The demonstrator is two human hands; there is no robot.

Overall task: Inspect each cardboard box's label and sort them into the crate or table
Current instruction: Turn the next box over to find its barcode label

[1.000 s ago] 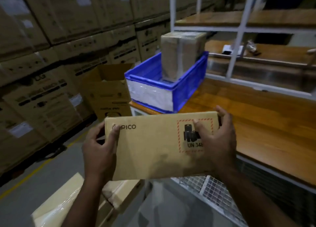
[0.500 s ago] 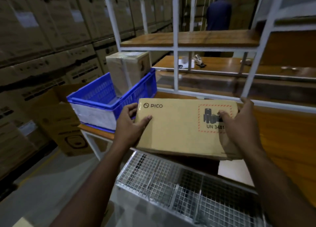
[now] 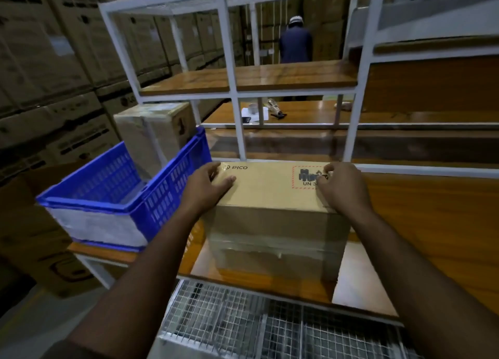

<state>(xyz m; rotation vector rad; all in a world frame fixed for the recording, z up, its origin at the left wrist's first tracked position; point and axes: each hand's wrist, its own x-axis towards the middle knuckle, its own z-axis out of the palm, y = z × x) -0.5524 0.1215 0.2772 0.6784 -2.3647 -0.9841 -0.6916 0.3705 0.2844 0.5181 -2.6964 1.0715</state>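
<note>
A brown cardboard box (image 3: pixel 272 223) printed "PICO", with a red-dashed battery label, stands on the wooden table (image 3: pixel 432 237). My left hand (image 3: pixel 208 188) grips its top left edge, thumb lying on the top face. At the top right corner my right hand (image 3: pixel 341 188) holds the box, fingers curled over the label. To the left stands a blue plastic crate (image 3: pixel 162 196) at the table's end. Another taped cardboard box (image 3: pixel 154 134) stands upright inside the crate.
A white metal shelf frame (image 3: pixel 232 88) with wooden shelves rises behind the table. A wire mesh cage (image 3: pixel 256 326) lies below the table's near edge. Stacked cartons (image 3: pixel 54 75) fill the left wall. A person in a helmet (image 3: pixel 295 42) stands far back.
Both hands carried the PICO box forward from chest height and set it down on the table beside the crate. It now stands with the label face on top.
</note>
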